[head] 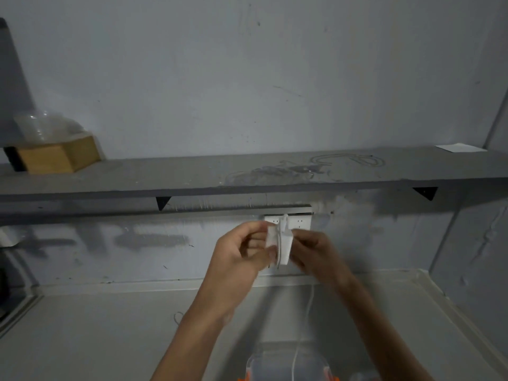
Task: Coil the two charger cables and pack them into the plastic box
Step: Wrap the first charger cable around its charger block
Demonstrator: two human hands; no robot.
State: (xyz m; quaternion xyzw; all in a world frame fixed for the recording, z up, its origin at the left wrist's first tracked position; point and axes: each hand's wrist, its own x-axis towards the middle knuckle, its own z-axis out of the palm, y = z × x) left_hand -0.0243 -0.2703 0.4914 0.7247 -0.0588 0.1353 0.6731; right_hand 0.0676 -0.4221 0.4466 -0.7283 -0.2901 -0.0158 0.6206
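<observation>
Both hands are raised in front of a white wall socket panel point(299, 221) under the grey shelf. My left hand point(242, 257) pinches one white charger block point(270, 239) on its left side. My right hand point(316, 253) grips a second white charger block point(286, 250) from the right. The two blocks sit side by side, touching. A thin white cable point(301, 334) hangs from them down toward the clear plastic box point(277, 364) with orange clips at the bottom edge of the view. The box stands open on the pale surface below my forearms.
A grey shelf point(192, 174) runs across above the socket. On its left stand a wooden hexagonal holder point(59, 155) and a clear plastic dome; a white paper point(456, 147) lies at its right end. A pale floor or counter point(110, 339) spreads below.
</observation>
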